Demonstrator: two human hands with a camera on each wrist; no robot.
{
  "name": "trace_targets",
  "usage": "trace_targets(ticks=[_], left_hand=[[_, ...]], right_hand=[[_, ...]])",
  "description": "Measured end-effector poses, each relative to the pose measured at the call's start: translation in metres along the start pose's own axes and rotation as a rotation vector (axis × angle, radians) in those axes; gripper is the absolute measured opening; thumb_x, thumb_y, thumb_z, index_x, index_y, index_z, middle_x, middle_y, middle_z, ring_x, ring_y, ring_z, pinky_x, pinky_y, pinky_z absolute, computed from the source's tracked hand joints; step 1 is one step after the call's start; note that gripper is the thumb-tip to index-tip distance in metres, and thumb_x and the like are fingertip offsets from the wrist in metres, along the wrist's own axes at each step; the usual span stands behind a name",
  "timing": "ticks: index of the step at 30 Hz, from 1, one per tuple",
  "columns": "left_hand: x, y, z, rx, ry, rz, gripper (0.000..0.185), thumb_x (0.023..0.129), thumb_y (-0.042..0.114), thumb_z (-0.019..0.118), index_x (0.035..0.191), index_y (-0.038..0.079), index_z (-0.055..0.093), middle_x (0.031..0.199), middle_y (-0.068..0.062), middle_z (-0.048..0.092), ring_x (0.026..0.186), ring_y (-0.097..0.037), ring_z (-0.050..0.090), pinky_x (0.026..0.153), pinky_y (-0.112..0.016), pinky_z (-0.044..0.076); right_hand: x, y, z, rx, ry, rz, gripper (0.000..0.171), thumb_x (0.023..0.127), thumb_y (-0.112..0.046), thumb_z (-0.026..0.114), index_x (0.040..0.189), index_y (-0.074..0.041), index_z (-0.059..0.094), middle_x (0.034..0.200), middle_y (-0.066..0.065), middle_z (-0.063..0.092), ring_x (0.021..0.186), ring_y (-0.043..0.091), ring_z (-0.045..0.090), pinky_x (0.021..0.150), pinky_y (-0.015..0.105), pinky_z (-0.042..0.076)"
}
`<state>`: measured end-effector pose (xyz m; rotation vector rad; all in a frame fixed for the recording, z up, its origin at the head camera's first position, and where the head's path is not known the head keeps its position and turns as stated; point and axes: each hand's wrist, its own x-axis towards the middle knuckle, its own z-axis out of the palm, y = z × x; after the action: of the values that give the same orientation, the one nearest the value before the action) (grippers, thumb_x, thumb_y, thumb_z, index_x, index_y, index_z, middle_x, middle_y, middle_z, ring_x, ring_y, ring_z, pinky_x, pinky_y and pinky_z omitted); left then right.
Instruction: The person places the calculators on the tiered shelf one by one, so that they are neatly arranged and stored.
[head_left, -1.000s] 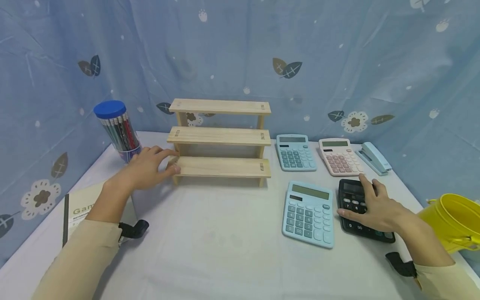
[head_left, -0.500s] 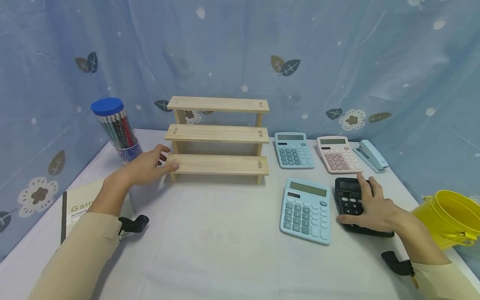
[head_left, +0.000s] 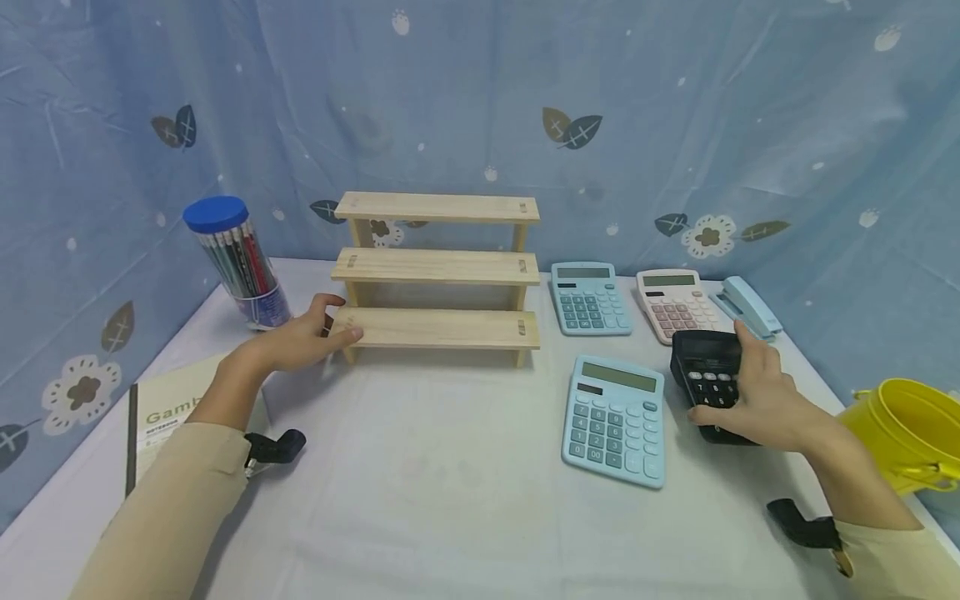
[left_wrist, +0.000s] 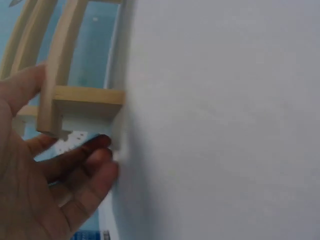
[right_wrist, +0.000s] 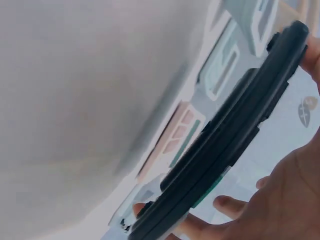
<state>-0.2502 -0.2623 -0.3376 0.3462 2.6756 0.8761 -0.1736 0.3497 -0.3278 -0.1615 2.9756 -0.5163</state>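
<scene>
At the left end of the three-tier wooden display shelf, my left hand holds the lowest plank, thumb on top. In the left wrist view the other fingers curl below the plank end. My right hand grips a black calculator by its two sides, thumb on the left edge. Seen edge-on in the right wrist view, the black calculator is raised off the table and tilted. A light blue calculator lies just left of it.
Behind lie another blue calculator, a pink-and-white calculator and a light blue stapler. A yellow bucket stands at right. At left are a tub of pencils with a blue lid and a notebook. A patterned curtain hangs behind.
My right hand has closed round the black calculator and lifted it off the table, its far end tipping up. My left hand has settled from spread fingers to a hold on the shelf end.
</scene>
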Motion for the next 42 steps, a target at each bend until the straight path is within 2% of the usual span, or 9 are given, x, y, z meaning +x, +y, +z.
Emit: trace_targets(ticks=[3,6,11,17,23,27,33,42], left_hand=[[0.003,-0.002,0.002,-0.037,0.012,0.006,0.08,0.104,0.059,0.048,0.153,0.01,0.008,0.144,-0.034,0.045,0.131,-0.045,0.049,0.107,-0.063,0.037],[0.004,-0.005,0.004,-0.057,0.018,-0.002,0.08,0.103,0.061,0.048,0.152,0.012,0.008,0.144,-0.033,0.044,0.131,-0.045,0.049,0.106,-0.064,0.037],[0.001,-0.006,0.003,-0.053,0.022,-0.006,0.081,0.103,0.061,0.048,0.153,0.013,0.007,0.145,-0.032,0.043,0.124,-0.042,0.055,0.103,-0.062,0.04],[0.002,-0.007,0.0,-0.089,-0.008,0.002,0.078,0.105,0.057,0.049,0.154,0.017,0.004,0.147,-0.033,0.041,0.117,-0.039,0.059,0.098,-0.055,0.045],[-0.001,-0.014,-0.005,-0.223,-0.057,-0.059,0.078,0.102,0.06,0.053,0.157,0.027,0.008,0.152,-0.027,0.034,0.121,-0.038,0.056,0.099,-0.05,0.045],[-0.004,-0.021,-0.006,-0.256,-0.064,-0.064,0.079,0.101,0.06,0.054,0.159,0.031,0.009,0.155,-0.026,0.032,0.124,-0.037,0.056,0.102,-0.05,0.042],[-0.005,-0.025,-0.004,-0.25,-0.056,-0.05,0.078,0.102,0.059,0.055,0.159,0.031,0.011,0.154,-0.026,0.035,0.124,-0.038,0.057,0.101,-0.049,0.044],[-0.005,-0.02,-0.001,-0.223,-0.042,-0.024,0.077,0.103,0.056,0.055,0.159,0.028,0.011,0.152,-0.029,0.037,0.129,-0.041,0.053,0.095,-0.047,0.054]], right_hand=[[0.001,-0.002,-0.008,0.069,0.006,-0.022,0.139,0.084,-0.045,0.081,0.155,-0.008,-0.033,0.157,0.043,-0.021,0.136,0.072,0.009,0.094,0.084,0.027],[0.005,-0.006,-0.015,0.135,0.028,-0.07,0.137,0.084,-0.038,0.081,0.155,-0.011,-0.033,0.159,0.038,-0.025,0.143,0.067,-0.01,0.098,0.086,0.019],[0.012,-0.017,-0.023,0.235,0.081,-0.102,0.137,0.085,-0.032,0.082,0.155,-0.017,-0.035,0.163,0.034,-0.019,0.143,0.063,0.003,0.103,0.082,0.017],[0.015,-0.036,-0.035,0.34,0.087,-0.099,0.138,0.087,-0.027,0.082,0.152,-0.031,-0.04,0.167,0.024,-0.017,0.143,0.066,0.009,0.105,0.079,0.02],[0.02,-0.056,-0.042,0.34,0.099,-0.142,0.137,0.086,-0.027,0.083,0.152,-0.034,-0.037,0.169,0.019,-0.015,0.138,0.07,0.018,0.1,0.08,0.027],[0.026,-0.071,-0.046,0.339,0.114,-0.18,0.139,0.084,-0.026,0.085,0.154,-0.035,-0.034,0.17,0.017,-0.01,0.139,0.066,0.025,0.099,0.078,0.032],[0.033,-0.09,-0.054,0.373,0.111,-0.217,0.137,0.083,-0.022,0.085,0.154,-0.041,-0.031,0.171,0.01,-0.01,0.145,0.06,0.022,0.106,0.074,0.029],[0.051,-0.119,-0.063,0.357,0.104,-0.242,0.136,0.081,-0.029,0.084,0.155,-0.041,-0.029,0.171,0.003,-0.01,0.15,0.055,0.019,0.107,0.076,0.027]])
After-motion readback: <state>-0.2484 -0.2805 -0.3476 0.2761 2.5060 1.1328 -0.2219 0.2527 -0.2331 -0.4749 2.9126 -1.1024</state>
